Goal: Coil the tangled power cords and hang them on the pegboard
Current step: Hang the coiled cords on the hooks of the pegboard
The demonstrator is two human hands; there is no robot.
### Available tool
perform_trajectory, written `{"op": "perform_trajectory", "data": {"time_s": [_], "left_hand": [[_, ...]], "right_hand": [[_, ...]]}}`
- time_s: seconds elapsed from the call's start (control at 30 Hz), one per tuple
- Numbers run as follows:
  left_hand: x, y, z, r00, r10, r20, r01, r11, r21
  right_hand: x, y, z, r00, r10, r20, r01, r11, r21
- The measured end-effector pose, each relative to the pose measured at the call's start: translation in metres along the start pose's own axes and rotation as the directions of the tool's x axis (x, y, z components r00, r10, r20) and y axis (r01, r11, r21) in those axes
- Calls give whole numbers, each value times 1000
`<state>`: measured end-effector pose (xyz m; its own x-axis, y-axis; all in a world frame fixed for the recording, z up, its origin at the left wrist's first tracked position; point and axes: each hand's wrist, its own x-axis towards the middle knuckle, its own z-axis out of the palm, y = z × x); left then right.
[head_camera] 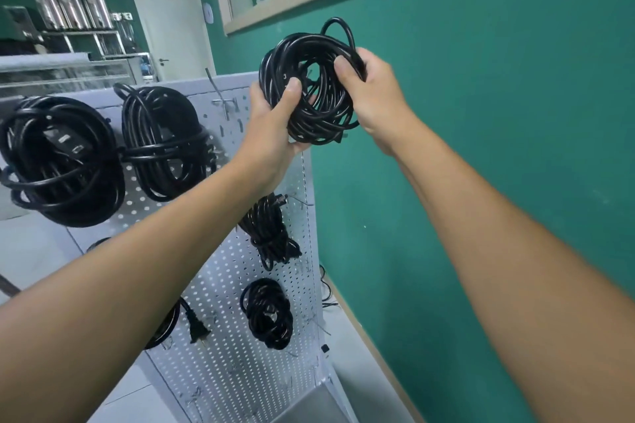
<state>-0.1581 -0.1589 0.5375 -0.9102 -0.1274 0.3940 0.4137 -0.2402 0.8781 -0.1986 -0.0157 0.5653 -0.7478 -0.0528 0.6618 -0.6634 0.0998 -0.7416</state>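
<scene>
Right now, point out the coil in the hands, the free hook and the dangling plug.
held coil (pixel 311 120), head view, lower loops.
free hook (pixel 220 98), head view, metal arm.
dangling plug (pixel 198 331), head view, plug body.

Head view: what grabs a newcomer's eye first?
The black cord coil held up at centre frame, gripped by the left hand and the right hand against the green wall. Next, the white pegboard at lower left, with several coiled cords already hanging, the largest coil at far left.
</scene>
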Motion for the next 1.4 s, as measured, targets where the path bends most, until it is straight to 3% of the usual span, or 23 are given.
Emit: {"op": "perform_trajectory", "data": {"time_s": [0.4,0.67,0.9,1.2,1.4], "left_hand": [[26,-8,6,989,-50,-136,65,993,102],[31,-27,-15,976,-34,-214,103,942,319],[31,-35,-27,976,6,-216,85,907,413],[8,-32,-28,979,42,-200,69,853,517],[-14,-33,-25,965,98,-244,54,832,551]], "right_hand": [[38,35,15,998,-28,58,35,990,-139],[32,58,35,966,190,174,-142,957,-252],[25,58,38,946,219,239,-95,892,-442],[11,62,34,968,185,171,-139,958,-251],[-8,59,22,972,198,127,-156,946,-284]]}}
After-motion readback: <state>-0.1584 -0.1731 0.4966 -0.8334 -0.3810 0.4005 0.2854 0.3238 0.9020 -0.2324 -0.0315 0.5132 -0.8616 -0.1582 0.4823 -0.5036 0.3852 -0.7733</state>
